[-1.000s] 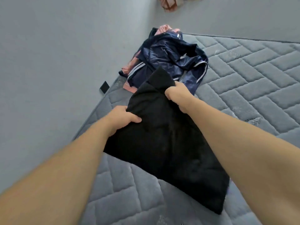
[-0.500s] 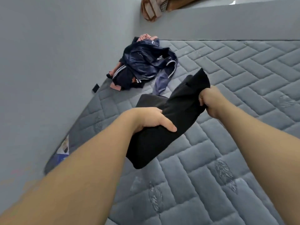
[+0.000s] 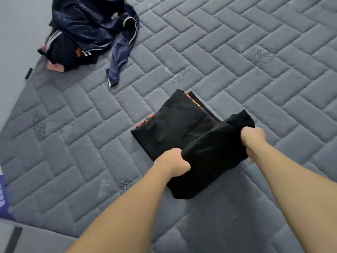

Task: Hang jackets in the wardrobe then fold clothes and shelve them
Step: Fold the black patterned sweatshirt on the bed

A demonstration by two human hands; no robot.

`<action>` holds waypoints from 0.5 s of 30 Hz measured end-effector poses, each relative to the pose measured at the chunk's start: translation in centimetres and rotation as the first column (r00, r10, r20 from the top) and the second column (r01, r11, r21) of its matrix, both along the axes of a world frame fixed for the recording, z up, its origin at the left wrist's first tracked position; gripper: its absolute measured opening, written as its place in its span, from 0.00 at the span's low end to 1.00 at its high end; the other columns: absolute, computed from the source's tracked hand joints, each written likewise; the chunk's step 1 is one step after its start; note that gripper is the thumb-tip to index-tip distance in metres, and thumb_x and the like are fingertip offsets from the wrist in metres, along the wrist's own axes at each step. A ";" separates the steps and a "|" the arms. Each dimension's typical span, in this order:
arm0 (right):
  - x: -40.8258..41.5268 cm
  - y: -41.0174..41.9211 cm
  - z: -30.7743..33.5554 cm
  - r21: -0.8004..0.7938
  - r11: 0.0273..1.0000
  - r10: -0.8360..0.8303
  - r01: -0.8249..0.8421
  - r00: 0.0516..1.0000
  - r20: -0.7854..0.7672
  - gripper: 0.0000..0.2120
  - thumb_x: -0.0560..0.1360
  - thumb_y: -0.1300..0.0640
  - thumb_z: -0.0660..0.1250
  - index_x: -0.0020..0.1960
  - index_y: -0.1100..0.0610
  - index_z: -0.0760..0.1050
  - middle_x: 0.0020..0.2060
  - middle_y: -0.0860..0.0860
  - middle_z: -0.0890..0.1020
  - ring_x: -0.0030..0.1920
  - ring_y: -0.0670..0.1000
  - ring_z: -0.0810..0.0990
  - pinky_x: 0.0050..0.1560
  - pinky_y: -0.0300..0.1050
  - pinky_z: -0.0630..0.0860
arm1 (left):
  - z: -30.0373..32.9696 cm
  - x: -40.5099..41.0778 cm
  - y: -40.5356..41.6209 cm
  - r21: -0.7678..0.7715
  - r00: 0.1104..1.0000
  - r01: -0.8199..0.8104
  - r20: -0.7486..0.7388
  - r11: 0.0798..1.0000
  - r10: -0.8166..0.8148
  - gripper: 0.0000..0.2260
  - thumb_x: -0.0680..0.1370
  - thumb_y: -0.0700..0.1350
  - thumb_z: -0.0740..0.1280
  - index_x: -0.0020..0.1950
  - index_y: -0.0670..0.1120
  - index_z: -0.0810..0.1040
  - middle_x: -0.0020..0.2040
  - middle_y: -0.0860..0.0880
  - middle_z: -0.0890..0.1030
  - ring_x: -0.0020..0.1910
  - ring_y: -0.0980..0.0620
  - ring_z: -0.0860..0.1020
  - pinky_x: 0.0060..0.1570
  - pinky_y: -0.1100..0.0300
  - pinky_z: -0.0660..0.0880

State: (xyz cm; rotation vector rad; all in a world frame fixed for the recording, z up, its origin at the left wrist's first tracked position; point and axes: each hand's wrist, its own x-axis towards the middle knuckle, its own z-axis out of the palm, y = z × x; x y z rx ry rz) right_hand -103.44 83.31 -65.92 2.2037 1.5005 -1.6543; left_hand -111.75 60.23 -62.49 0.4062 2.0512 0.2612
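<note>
Both hands grip one folded black garment (image 3: 209, 161) above the quilted grey mattress (image 3: 255, 79). The left hand (image 3: 173, 164) has its fingers curled into the cloth's left end, so the fabric bunches just to the right of its knuckles. The right hand (image 3: 252, 138) is clenched on the opposite end, with a tuft of the fabric sticking up just beyond its fingers. Between the two fists the garment sags in a thick roll, its lower fold hanging below and to the right of the left hand's fingers. Just beyond the fingers of both hands lies a flat stack of folded black clothes (image 3: 175, 123) with multicoloured trim at its edges; the held garment overlaps the stack's near corner, though I cannot tell whether they touch. Well beyond the left hand's fingers, a crumpled pile of navy jackets (image 3: 91, 30) with white stripes lies by the mattress edge.
</note>
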 end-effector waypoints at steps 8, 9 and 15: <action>-15.4 -0.9 0.8 0.241 0.920 0.329 -0.309 0.943 -0.046 0.30 0.62 0.52 0.56 0.61 0.60 0.75 0.49 0.57 0.80 0.47 0.61 0.77 0.54 0.54 0.75 | -1.8 -14.6 0.8 -0.069 0.885 -0.239 -0.425 0.969 0.188 0.12 0.71 0.46 0.58 0.52 0.48 0.74 0.53 0.46 0.79 0.49 0.43 0.76 0.50 0.51 0.72; -17.3 -1.2 -0.3 0.254 0.891 0.389 -0.377 0.921 0.004 0.29 0.63 0.50 0.56 0.61 0.60 0.75 0.54 0.59 0.80 0.52 0.63 0.77 0.58 0.56 0.74 | -3.5 -15.8 0.6 -0.092 0.868 -0.288 -0.446 0.953 0.219 0.14 0.72 0.46 0.58 0.55 0.47 0.75 0.56 0.44 0.78 0.53 0.42 0.76 0.54 0.50 0.71; -21.3 -4.2 -11.8 0.573 0.538 0.588 -0.619 0.762 0.271 0.15 0.72 0.47 0.58 0.47 0.57 0.73 0.51 0.59 0.79 0.56 0.62 0.75 0.57 0.54 0.68 | -16.0 -16.2 0.8 0.026 0.635 -0.473 -0.683 0.881 0.361 0.18 0.77 0.50 0.51 0.56 0.45 0.76 0.58 0.45 0.76 0.58 0.42 0.72 0.59 0.46 0.64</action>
